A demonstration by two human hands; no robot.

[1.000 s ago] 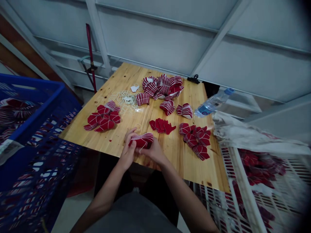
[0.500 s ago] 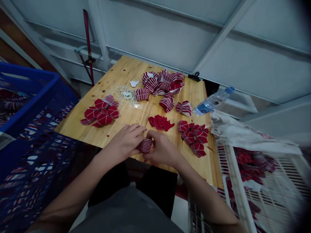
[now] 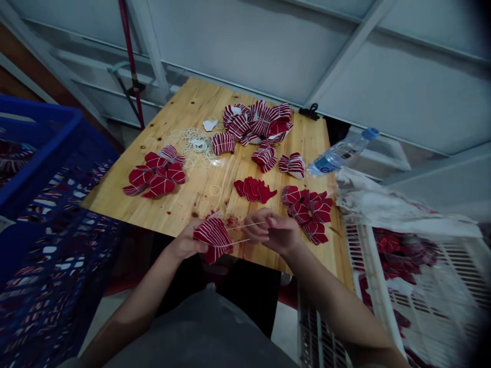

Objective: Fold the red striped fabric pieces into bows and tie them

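Observation:
My left hand [image 3: 187, 241] grips a bundle of red and white striped fabric pieces [image 3: 213, 236] at the table's front edge. A pale rubber band [image 3: 245, 225] runs from around the bundle to my right hand [image 3: 278, 232], whose fingers are hooked in it and pull it taut in two strands. Just beyond my hands lie a single rubber band [image 3: 215, 190] and a row of loose red fabric pieces [image 3: 254, 189]. Banded red bundles lie to the left [image 3: 155, 174] and right [image 3: 308, 212]. Striped bundles [image 3: 259, 122] are heaped farther back.
Loose rubber bands [image 3: 195, 147] are piled left of centre on the wooden table [image 3: 184, 107]. A water bottle [image 3: 343, 152] lies at the right edge, near a black binder clip [image 3: 309, 111]. A blue basket [image 3: 49, 148] stands left, a white crate [image 3: 378, 286] right.
My hands have moved apart. The striped bundle has come left with my left hand, while my right hand has drawn the rubber band out to the right.

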